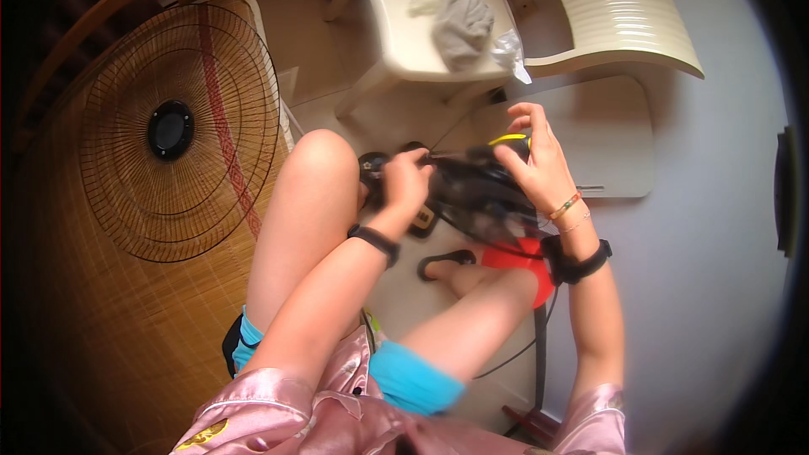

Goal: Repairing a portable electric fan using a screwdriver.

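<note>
Between my hands is a dark, glossy thing point(476, 194), smeared by motion, so its kind does not show. The fingers of my left hand point(407, 181) are closed at its left end. Spread and curved, the fingers of my right hand point(539, 160) are at the other end, beside a dark part with a yellow rim point(510, 140). Whether the right thumb touches that part, I cannot tell. A black band circles each forearm, and a cable trails down from near the right one.
A round wire fan grille point(170, 130) lies on a woven mat point(109, 312) to my left. Ahead stands a cream chair point(413, 25) bearing a grey cloth point(463, 29) and white plastic point(509, 55). A pale board point(619, 139) is near the wall; a red object point(522, 265) is beside my right leg.
</note>
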`<act>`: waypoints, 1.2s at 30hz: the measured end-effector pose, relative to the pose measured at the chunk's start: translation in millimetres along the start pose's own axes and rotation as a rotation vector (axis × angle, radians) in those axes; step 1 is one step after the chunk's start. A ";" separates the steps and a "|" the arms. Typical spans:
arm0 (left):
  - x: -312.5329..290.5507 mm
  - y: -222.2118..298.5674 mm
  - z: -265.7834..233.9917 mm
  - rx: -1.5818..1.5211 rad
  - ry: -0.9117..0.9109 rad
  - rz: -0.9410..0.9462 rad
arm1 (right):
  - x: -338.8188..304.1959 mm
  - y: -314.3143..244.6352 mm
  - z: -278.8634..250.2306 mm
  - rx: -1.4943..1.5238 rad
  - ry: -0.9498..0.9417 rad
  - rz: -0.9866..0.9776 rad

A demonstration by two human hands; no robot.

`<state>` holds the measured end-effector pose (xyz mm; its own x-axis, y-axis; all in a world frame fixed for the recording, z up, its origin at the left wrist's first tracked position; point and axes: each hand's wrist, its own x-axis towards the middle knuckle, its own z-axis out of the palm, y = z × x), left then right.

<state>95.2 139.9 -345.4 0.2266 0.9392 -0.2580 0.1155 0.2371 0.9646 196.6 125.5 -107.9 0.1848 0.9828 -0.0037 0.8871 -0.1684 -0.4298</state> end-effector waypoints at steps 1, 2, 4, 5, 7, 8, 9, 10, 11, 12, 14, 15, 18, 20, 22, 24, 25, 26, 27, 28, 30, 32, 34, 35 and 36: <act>-0.7 2.3 0.7 -0.007 -0.016 -0.014 | 0.4 1.7 -1.5 -0.002 0.001 0.002; -1.4 4.6 1.3 -0.015 -0.032 -0.029 | 2.1 3.7 -2.6 0.015 -0.014 -0.020; -2.6 6.6 -1.9 -0.017 -0.032 -0.034 | 5.2 4.9 -1.7 -0.063 -0.023 -0.080; -3.1 7.7 -3.0 -0.021 -0.032 -0.038 | 7.0 1.6 -3.1 -0.062 -0.023 -0.079; -2.4 8.3 -5.0 -0.012 -0.034 -0.039 | 11.2 -8.9 -6.1 -0.206 -0.160 0.256; -2.0 8.8 -5.7 -0.006 -0.036 -0.039 | 11.3 -7.4 -4.7 -0.368 -0.178 0.274; -1.6 6.7 -4.4 -0.006 -0.035 -0.038 | 9.4 -5.0 -1.9 -0.368 -0.177 0.273; -1.2 4.9 -2.8 -0.003 -0.020 -0.020 | 6.0 -1.5 2.0 -0.235 -0.056 0.106; -0.8 3.2 -1.6 0.000 -0.004 -0.002 | 2.5 -0.7 3.9 -0.100 0.063 -0.061; -0.3 2.5 -0.2 -0.002 -0.008 -0.005 | 0.1 -4.4 2.9 0.002 0.089 -0.057; 1.2 1.6 2.5 -0.012 -0.024 -0.033 | 1.1 1.7 -1.4 0.023 0.008 -0.035; 1.3 0.8 2.4 -0.010 -0.025 -0.032 | 1.4 4.1 -2.7 0.053 -0.069 -0.019; 1.8 -2.3 1.2 -0.034 -0.036 -0.030 | 6.3 -4.9 -6.9 -0.149 -0.049 0.040; 2.7 -5.0 -2.0 -0.004 -0.012 -0.018 | 10.6 -15.7 -6.0 -0.471 -0.060 0.212; 1.8 -2.6 1.0 -0.014 -0.019 -0.014 | 8.3 -12.7 -5.8 -0.413 -0.028 0.250; 1.2 -1.5 2.9 -0.020 -0.022 -0.011 | 4.1 -0.7 3.4 -0.138 0.128 0.058; 1.0 -1.2 3.6 -0.002 -0.014 -0.003 | 2.0 5.6 2.8 -0.139 0.129 0.058; 0.7 -0.7 4.4 0.015 -0.005 0.005 | 0.5 9.7 2.1 -0.077 0.127 -0.009; 1.0 -2.2 4.9 0.017 -0.004 0.005 | 0.3 9.9 2.5 -0.013 0.123 -0.077; 1.4 -3.4 5.8 0.002 -0.009 -0.005 | 3.4 9.5 2.2 0.006 0.132 -0.159; 1.4 -3.1 4.5 -0.011 -0.015 -0.014 | 5.4 1.4 -0.8 -0.056 0.097 -0.048; 0.7 -0.8 -0.6 0.038 0.017 -0.017 | 8.5 -0.5 -1.4 -0.230 0.064 0.132; -0.4 5.2 -1.4 0.032 0.000 -0.022 | 8.9 -1.6 -2.6 -0.378 0.068 0.189; -0.9 8.0 -1.8 0.026 -0.013 -0.028 | 9.4 -2.5 -3.1 -0.525 0.071 0.243; -1.1 9.6 -2.8 0.027 -0.013 -0.028 | 12.1 -7.6 -6.1 -0.508 -0.032 0.359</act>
<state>93.4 141.8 -335.7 0.2355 0.9289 -0.2858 0.1477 0.2565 0.9552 194.6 138.2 -99.2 0.5028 0.8587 -0.0992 0.8641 -0.4959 0.0865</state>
